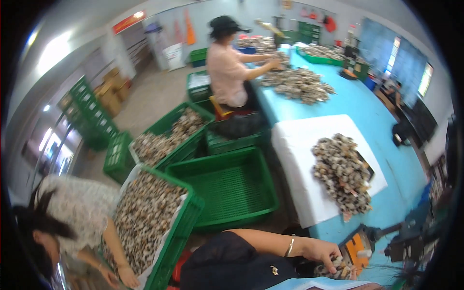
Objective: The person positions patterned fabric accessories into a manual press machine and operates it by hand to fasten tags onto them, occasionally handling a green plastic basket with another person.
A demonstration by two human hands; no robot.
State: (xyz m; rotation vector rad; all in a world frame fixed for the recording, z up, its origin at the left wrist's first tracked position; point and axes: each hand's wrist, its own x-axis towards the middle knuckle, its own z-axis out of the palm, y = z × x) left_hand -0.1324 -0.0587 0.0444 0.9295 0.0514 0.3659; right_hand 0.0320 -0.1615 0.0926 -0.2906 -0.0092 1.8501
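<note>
The left hand [321, 252] pinches small brown-and-white parts [333, 271] from a handful beside the orange fixture [356, 249]; the right hand is hidden. Sorting seems underway.

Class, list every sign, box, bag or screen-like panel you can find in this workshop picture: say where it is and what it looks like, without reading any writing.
Red banner sign: high on the far wall, upper left; long, narrow, red.
Cardboard boxes: stacked by the left wall, past the green crates; brown, blocky.
White sack: on the floor by the far wall; tall, white, with dark print.
Bright panels: on the right wall; upright rectangles, too blurred to tell screens from windows.
</note>
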